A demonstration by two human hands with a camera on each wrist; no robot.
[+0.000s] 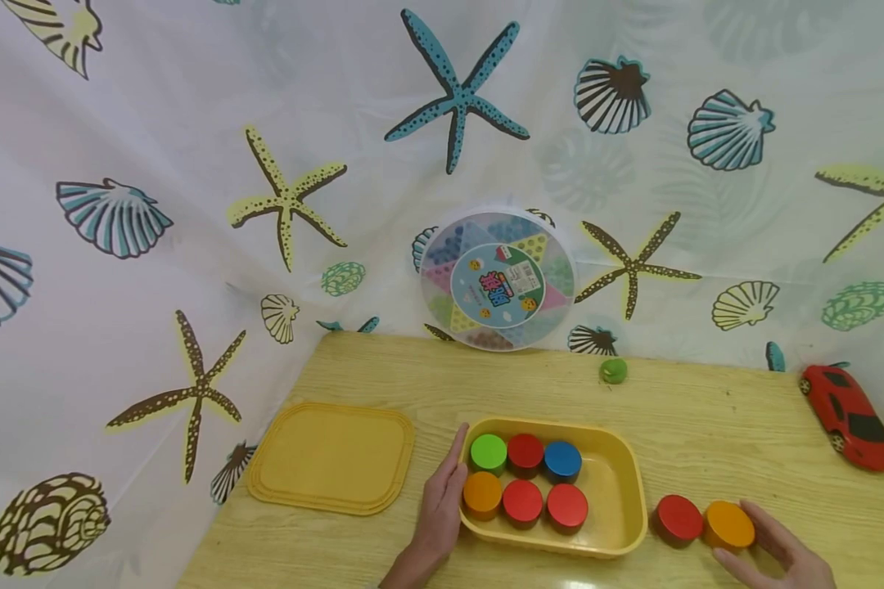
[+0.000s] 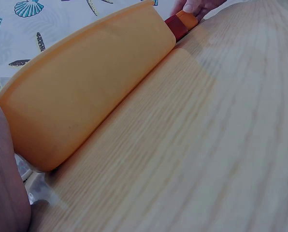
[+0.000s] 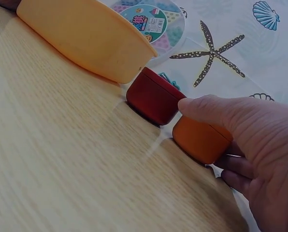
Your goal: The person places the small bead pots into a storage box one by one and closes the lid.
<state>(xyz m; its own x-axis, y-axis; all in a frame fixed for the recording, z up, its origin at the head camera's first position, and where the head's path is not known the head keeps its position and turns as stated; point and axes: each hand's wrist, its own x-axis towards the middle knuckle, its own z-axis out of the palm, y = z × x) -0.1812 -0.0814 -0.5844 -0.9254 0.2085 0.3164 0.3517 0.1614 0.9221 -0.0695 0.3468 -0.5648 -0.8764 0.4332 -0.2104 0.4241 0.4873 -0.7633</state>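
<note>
A yellow rectangular tub (image 1: 619, 491) holds several small round lidded containers: a green one (image 1: 489, 452), a blue one (image 1: 563, 461), an orange one (image 1: 482, 494) and three red ones. My left hand (image 1: 442, 499) rests along the tub's left end with straight fingers. To the right of the tub, my right hand (image 1: 788, 552) grips another orange round container (image 1: 729, 524) between thumb and fingers. That container stands on the table, close against a loose red round container (image 1: 678, 519). In the right wrist view, the thumb lies across the orange container's (image 3: 202, 140) top edge.
A flat yellow lid (image 1: 331, 458) lies on the wooden table left of the tub. Against the patterned cloth backdrop leans a round board game box (image 1: 497, 282). A small green object (image 1: 614, 370) sits near the back edge, and a red toy car (image 1: 850, 417) stands far right.
</note>
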